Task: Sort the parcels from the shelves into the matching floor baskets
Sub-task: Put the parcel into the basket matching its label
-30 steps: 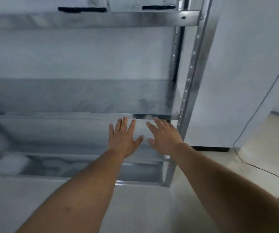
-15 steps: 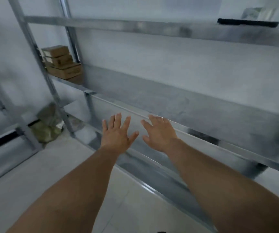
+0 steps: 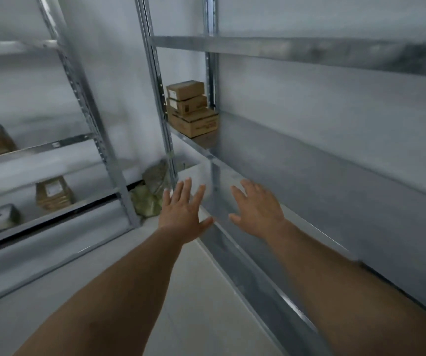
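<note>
Both arms stretch forward, the left hand point(image 3: 185, 214) and right hand point(image 3: 259, 211) spread flat with fingers apart and holding nothing, probably readied to take a box between two palms. They hover just in front of the metal shelf rack point(image 3: 309, 155), whose near stretch of board is bare. The stack of three cardboard parcels point(image 3: 191, 109) sits at the rack's far end, against the corner upright, well beyond the hands. Left of the rack, a second shelving unit point(image 3: 88, 116) holds more blurred parcels point(image 3: 52, 192). No floor baskets are in view.
</note>
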The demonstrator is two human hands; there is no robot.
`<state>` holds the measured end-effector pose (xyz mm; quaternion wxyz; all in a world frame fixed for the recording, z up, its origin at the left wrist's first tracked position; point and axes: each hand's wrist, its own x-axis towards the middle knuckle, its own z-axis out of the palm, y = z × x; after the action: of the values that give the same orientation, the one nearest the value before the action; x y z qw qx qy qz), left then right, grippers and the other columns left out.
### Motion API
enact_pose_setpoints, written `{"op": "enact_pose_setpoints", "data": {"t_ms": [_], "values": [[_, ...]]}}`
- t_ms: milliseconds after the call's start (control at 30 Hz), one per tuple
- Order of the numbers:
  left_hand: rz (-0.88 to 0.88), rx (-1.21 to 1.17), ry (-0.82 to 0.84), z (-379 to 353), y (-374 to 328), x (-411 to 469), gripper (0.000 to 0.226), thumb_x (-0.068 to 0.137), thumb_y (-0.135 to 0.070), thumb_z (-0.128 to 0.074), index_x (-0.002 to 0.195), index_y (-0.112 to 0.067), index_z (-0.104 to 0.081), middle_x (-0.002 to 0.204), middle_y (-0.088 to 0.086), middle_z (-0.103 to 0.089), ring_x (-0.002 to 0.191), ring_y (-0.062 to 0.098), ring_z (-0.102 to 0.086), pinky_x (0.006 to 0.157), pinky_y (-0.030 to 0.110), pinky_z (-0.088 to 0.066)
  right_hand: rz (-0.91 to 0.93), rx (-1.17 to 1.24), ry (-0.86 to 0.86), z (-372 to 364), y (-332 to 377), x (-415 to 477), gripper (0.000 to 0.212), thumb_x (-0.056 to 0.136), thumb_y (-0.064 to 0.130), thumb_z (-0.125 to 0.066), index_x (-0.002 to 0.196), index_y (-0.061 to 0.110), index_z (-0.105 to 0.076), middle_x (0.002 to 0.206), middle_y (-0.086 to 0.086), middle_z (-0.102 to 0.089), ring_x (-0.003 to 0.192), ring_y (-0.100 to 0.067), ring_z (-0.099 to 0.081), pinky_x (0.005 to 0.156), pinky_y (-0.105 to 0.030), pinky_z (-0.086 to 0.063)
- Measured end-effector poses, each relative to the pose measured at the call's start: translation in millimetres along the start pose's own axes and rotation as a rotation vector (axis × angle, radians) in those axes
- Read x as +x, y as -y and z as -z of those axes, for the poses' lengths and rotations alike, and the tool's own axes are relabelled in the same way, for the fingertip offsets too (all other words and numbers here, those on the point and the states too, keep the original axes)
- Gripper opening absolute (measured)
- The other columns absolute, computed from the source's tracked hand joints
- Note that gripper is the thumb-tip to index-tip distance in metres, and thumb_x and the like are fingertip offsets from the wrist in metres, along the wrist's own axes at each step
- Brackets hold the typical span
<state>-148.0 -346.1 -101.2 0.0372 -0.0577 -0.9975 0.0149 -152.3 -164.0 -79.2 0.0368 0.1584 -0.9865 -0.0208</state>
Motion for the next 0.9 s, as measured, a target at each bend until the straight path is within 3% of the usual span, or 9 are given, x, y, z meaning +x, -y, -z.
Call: {"op": "enact_pose_setpoints", "data": {"t_ms": [200, 433, 733, 900], "values": [[0.063, 0.010, -0.013, 8, 48, 87, 0.087, 0.090, -0.067, -0.035, 0.149, -0.031, 0.018, 0.157, 0.007, 0.025, 0.144, 0.025, 0.022, 0.118, 0.050, 0.007, 0.077, 0.024, -0.022, 6, 2, 116, 0.070, 0.093, 0.050, -0.047, 0.149, 0.019, -0.019, 0.155, -0.012, -0.017, 0.137, -0.031, -0.026, 0.107, -0.043, -0.031], [0.114, 0.014, 0.002, -1, 97, 148, 0.088, 0.089, -0.069, -0.033, 0.149, -0.031, 0.018, 0.158, 0.007, 0.021, 0.145, 0.026, 0.019, 0.118, 0.052, 0.005, 0.130, 0.050, -0.017, 3, 23, 203, 0.066, 0.095, 0.049, -0.043, 0.149, 0.019, -0.020, 0.158, -0.011, -0.013, 0.142, -0.028, -0.018, 0.110, -0.043, -0.027], [0.006, -0.023, -0.016, -18, 165, 261, 0.086, 0.090, -0.067, -0.033, 0.149, -0.030, 0.017, 0.159, 0.006, 0.018, 0.146, 0.025, 0.017, 0.118, 0.052, 0.001, 0.045, 0.028, 0.001, -3, 42, 313, 0.064, 0.096, 0.049, -0.041, 0.149, 0.019, -0.020, 0.157, -0.011, -0.013, 0.141, -0.029, -0.019, 0.109, -0.043, -0.027], [-0.063, -0.056, -0.025, -12, 229, 341, 0.087, 0.090, -0.067, -0.035, 0.149, -0.030, 0.017, 0.160, 0.006, 0.011, 0.147, 0.024, 0.012, 0.118, 0.052, 0.001, -0.034, 0.001, -0.017, 10, 69, 395, 0.064, 0.095, 0.050, -0.043, 0.146, 0.018, -0.023, 0.150, -0.011, -0.024, 0.135, -0.028, -0.028, 0.104, -0.042, -0.033]]}}
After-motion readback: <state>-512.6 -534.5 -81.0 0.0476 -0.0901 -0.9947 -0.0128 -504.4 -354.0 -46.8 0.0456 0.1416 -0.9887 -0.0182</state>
